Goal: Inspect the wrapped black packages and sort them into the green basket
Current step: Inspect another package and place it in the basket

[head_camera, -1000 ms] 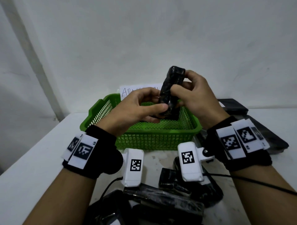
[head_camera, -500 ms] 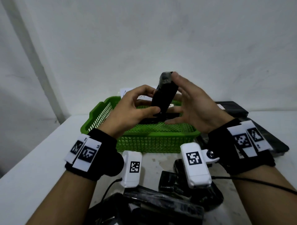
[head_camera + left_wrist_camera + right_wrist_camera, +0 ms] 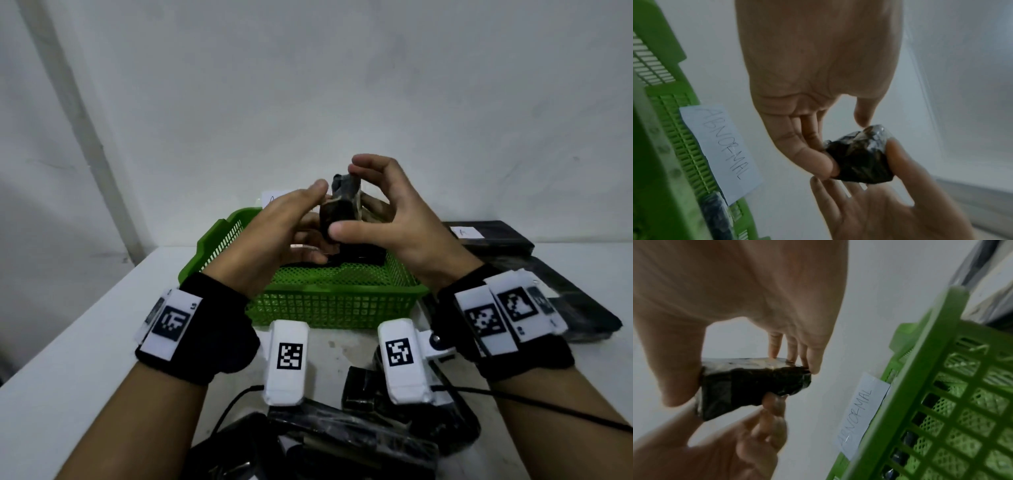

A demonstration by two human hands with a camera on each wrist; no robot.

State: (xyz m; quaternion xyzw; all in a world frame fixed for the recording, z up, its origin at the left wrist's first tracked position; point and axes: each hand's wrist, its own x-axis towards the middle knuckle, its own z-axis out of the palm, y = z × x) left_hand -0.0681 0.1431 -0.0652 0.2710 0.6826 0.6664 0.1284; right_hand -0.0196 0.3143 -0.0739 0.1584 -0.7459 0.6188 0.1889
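The green basket [image 3: 329, 305] stands on the white table [image 3: 68, 359] against the wall, and directly above it the left hand [image 3: 274, 240] pinches one side of a small wrapped black package [image 3: 342, 209] while the right hand [image 3: 394, 219] grips its other side between thumb and curled fingers. A paper label reading ABNORMAL [image 3: 719, 151] is fixed at the basket's far rim, and another dark package [image 3: 363, 253] lies inside the basket, partly hidden behind the hands. More wrapped black packages [image 3: 359, 442] are piled in front of the basket under the wrists, and flat black ones [image 3: 493, 236] lie to its right.
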